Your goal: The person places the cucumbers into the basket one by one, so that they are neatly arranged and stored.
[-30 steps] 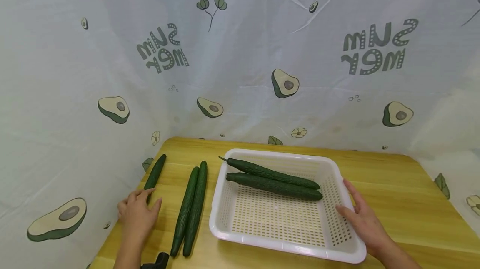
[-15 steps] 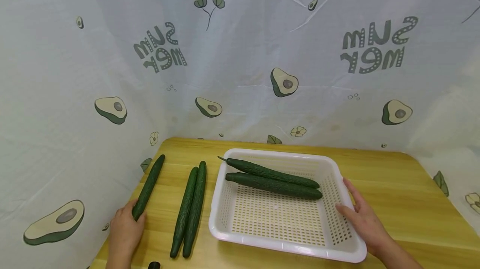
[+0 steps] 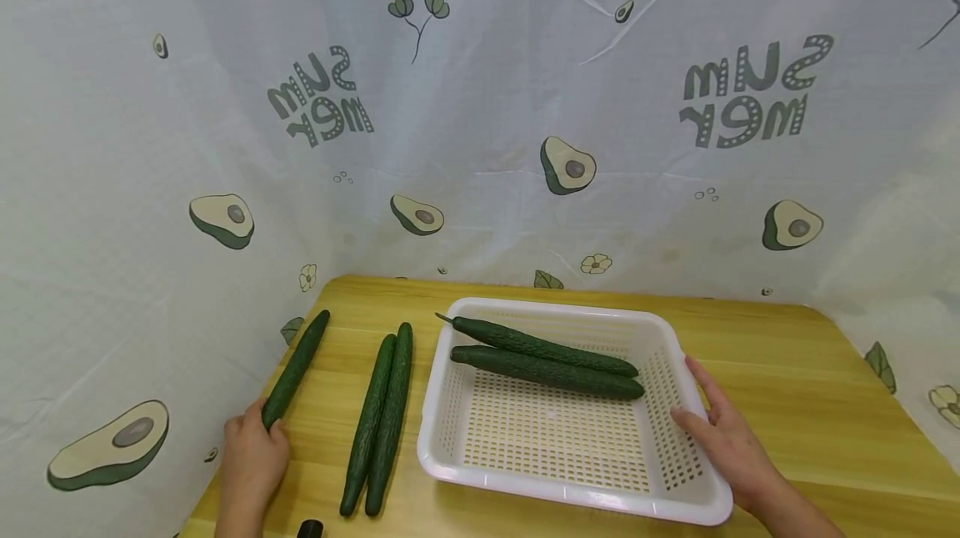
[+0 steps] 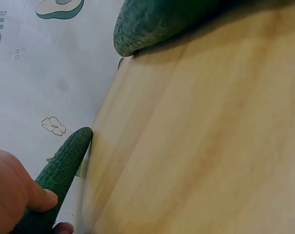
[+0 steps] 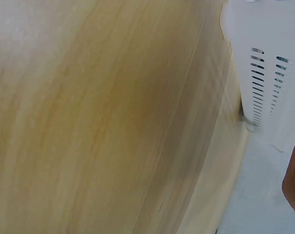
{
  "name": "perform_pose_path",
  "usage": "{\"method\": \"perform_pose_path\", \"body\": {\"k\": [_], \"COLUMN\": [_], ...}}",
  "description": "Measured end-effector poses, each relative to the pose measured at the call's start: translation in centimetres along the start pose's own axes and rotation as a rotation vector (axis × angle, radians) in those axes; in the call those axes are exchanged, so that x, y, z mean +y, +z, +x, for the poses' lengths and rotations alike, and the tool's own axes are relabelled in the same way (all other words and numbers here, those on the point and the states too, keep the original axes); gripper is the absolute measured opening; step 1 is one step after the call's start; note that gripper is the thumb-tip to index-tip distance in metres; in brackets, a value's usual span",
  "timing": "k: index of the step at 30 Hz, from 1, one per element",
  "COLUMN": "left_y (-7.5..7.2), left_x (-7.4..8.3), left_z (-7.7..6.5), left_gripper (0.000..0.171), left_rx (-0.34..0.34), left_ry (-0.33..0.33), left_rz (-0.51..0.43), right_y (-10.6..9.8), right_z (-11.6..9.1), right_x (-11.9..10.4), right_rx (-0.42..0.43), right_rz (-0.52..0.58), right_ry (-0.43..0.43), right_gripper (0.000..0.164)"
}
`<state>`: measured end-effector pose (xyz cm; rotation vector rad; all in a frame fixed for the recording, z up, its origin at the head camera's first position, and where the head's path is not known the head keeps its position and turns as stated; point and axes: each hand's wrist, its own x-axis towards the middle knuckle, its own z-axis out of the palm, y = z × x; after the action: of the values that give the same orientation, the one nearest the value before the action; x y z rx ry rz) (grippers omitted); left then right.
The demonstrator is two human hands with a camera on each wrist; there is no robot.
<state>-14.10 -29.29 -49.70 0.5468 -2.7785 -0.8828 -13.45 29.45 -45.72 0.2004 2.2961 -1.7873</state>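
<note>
At the table's left side, my left hand (image 3: 255, 456) grips the near end of a dark green cucumber (image 3: 298, 364). The left wrist view shows the thumb lying along that cucumber (image 4: 64, 165), its tapered tip pointing away; the gripped end is hidden by the hand. My right hand (image 3: 731, 448) holds the right rim of a white perforated plastic basket (image 3: 551, 450), thumb inside the wall and the other fingers outside. Inside the basket, two cucumbers lie crosswise toward the back: one with a thin stem (image 3: 547, 346), the other (image 3: 547, 371) in front of it.
Between my left hand and the basket, two more cucumbers, a left one (image 3: 367, 429) and a right one (image 3: 393, 421), lie side by side on the wooden table (image 3: 810, 404). A black object (image 3: 310, 529) shows at the bottom edge. A printed curtain (image 3: 480, 121) hangs behind and left.
My left hand has moved from over the left cucumber back toward its near end and now grips it there, so more of its length shows. The right hand and basket have stayed put.
</note>
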Motion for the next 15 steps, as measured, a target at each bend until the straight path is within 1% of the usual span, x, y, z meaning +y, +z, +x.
{"method": "perform_pose_path", "body": {"k": [8, 15], "left_y": [0.20, 0.29], "left_x": [0.47, 0.55], "left_z": [-0.26, -0.36], "left_gripper": [0.050, 0.047], "left_rx": [0.080, 0.133], "left_ry": [0.013, 0.015], "left_rz": [-0.089, -0.126], "right_y": [0.02, 0.04], "right_z": [0.04, -0.01], "right_x": [0.18, 0.07], "right_rx": [-0.001, -0.011], "right_rz": [0.008, 0.012], "right_ry": [-0.007, -0.014], "right_gripper": [0.085, 0.085]}}
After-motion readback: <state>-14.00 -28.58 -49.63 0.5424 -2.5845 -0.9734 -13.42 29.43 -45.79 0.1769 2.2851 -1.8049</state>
